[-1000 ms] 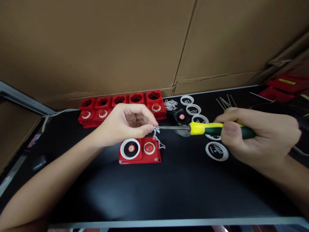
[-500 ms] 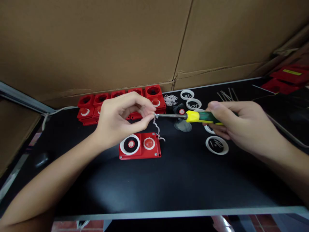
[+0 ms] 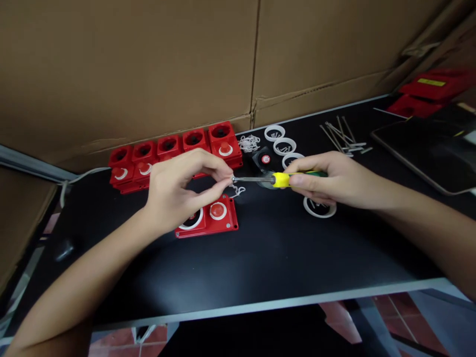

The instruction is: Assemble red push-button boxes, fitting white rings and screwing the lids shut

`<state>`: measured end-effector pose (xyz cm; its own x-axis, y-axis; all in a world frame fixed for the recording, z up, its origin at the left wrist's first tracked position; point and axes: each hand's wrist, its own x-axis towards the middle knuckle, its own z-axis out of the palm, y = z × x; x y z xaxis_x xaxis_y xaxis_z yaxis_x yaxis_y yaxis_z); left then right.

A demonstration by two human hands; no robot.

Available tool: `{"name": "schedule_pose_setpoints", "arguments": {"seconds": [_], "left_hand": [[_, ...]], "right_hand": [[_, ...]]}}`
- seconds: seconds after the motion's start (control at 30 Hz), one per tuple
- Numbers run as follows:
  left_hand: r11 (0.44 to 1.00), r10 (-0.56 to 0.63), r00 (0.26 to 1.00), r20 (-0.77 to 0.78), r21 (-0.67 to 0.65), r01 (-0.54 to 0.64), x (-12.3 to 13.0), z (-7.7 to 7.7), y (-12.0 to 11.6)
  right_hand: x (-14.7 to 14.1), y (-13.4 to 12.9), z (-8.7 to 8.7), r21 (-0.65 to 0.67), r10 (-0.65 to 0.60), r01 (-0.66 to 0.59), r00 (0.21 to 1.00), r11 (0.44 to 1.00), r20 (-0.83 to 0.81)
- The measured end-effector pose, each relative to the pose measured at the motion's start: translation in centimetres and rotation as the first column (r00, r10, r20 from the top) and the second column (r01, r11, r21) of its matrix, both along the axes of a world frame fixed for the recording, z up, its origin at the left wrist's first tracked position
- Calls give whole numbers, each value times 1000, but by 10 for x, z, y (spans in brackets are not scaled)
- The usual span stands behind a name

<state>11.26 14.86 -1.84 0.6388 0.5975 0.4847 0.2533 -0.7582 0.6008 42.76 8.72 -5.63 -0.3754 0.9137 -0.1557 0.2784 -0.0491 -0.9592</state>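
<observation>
Between thumb and forefinger my left hand (image 3: pixel 186 188) pinches a small metal screw (image 3: pixel 233 179). My right hand (image 3: pixel 327 181) is closed round the yellow and green handle of a screwdriver (image 3: pixel 281 180), whose shaft points left and meets the screw. A thin white cord (image 3: pixel 239 191) hangs or lies just below the pinch. Under my left hand, a red box (image 3: pixel 219 225) with a red dome and a white-ringed black round part lies on the black table (image 3: pixel 241 267); my fingers partly cover it.
Stacked red housings (image 3: pixel 169 144) line the cardboard wall (image 3: pixel 148 64). To their right are a white cord bundle (image 3: pixel 250 143), a black part (image 3: pixel 265 158) and white rings (image 3: pixel 274 133) with screws. Long metal rods (image 3: pixel 336 135), a dark flat device (image 3: pixel 420 153) and red boxes (image 3: pixel 427 91) stand farther right.
The view has shifted. My right hand has changed its hold, moving forward along the handle towards the shaft. The screwdriver tip stays at the screw in my left fingers.
</observation>
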Motion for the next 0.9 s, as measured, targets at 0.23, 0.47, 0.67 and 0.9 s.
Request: {"name": "schedule_pose_setpoints", "arguments": {"seconds": [0.23,0.47,0.67,0.9], "left_hand": [[962,196,900,-389,254,-100,-32,27,-23],[984,102,716,-691,176,30,-77,2,-44],[984,108,757,-644,177,10,-109,6,-37],[905,418,663,-621,218,-366,-87,-12,-70]], "right_hand": [[13,0,-7,47,33,-28,994,998,-105],[8,4,-17,0,12,-12,990,1000,-143],[3,4,-24,-15,-44,42,984,999,-172],[-2,-2,-24,-17,-99,98,986,995,-135]]}}
